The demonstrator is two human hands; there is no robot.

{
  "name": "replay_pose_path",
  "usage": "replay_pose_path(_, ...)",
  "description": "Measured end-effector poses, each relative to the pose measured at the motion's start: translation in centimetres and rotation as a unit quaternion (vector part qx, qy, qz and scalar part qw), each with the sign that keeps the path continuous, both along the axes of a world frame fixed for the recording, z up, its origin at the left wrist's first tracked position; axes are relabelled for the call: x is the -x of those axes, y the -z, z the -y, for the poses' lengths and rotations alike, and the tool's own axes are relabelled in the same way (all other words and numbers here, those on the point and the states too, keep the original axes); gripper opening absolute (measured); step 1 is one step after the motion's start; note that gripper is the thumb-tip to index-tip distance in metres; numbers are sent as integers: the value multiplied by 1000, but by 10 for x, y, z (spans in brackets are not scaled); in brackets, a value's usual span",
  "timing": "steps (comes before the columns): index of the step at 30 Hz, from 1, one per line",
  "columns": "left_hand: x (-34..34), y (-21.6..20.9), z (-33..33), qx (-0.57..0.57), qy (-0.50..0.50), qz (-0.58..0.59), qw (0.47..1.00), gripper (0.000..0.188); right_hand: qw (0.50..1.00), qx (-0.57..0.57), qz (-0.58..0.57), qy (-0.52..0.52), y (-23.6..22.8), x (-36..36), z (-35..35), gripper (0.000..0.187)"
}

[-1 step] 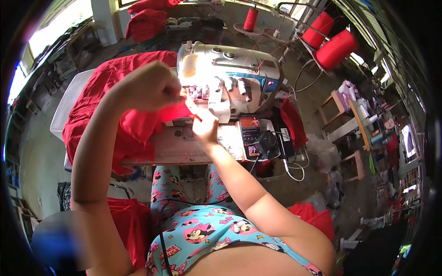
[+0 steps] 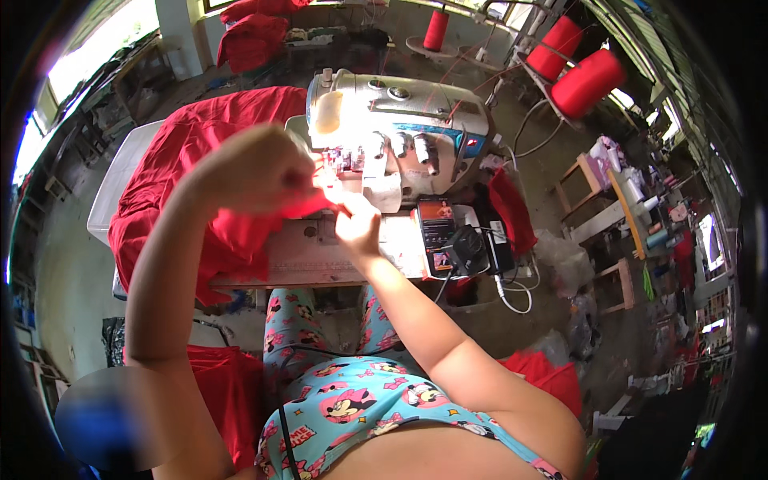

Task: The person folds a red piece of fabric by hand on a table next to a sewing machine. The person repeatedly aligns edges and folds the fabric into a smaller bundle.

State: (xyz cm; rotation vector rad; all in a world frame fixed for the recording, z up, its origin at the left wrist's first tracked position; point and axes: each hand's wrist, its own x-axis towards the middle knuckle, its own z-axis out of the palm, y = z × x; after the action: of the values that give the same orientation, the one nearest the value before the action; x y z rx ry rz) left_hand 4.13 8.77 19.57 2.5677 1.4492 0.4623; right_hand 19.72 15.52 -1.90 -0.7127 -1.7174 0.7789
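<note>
An industrial sewing machine (image 2: 400, 104), likely an overlock, stands on the table in front of me with its work light on. My left hand (image 2: 260, 170) is bent at the wrist and closed on red fabric (image 2: 308, 204) at the left of the machine's needle area. It is slightly blurred. My right hand (image 2: 358, 222) pinches the edge of the same fabric just below the presser foot, close to the left hand. Bright glare hides the fingertips and the needle. More red cloth (image 2: 172, 172) drapes over the table's left side.
A phone (image 2: 436, 228) and a black device (image 2: 466, 250) with cables lie right of my right hand. Red thread cones (image 2: 588, 82) sit on a stand at the upper right. Red cloth (image 2: 228, 392) lies beside my lap. A wooden stool (image 2: 614, 288) stands at the right.
My left hand has dropped slightly toward the table, and less of the red fabric shows between the hands. The right hand stays nearly in place.
</note>
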Motion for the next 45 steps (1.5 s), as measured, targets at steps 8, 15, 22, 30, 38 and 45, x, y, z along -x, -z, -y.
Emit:
replay_pose_path(8,-48,88,48,-45,-10,-92,995,13,991,-35,-83,-98,13,-23,50,35)
replay_pose_path(15,-39,106,1,-213,-90,-94,968,11,988,-150,-11,-21,-2,-4,-3,44)
replay_pose_path(22,-25,100,-16,-224,-117,-91,963,15,980,-176,21,87,-27,1,-5,31)
replay_pose_path(30,-48,134,-11,-228,-161,-173,945,7,992,-62,102,-43,-1,18,68,34)
replay_pose_path(38,-86,142,6,-221,-298,-278,886,15,960,65,184,-202,31,18,71,44)
replay_pose_path(45,-84,148,-8,-293,-303,-270,866,26,963,113,132,-208,10,2,66,44)
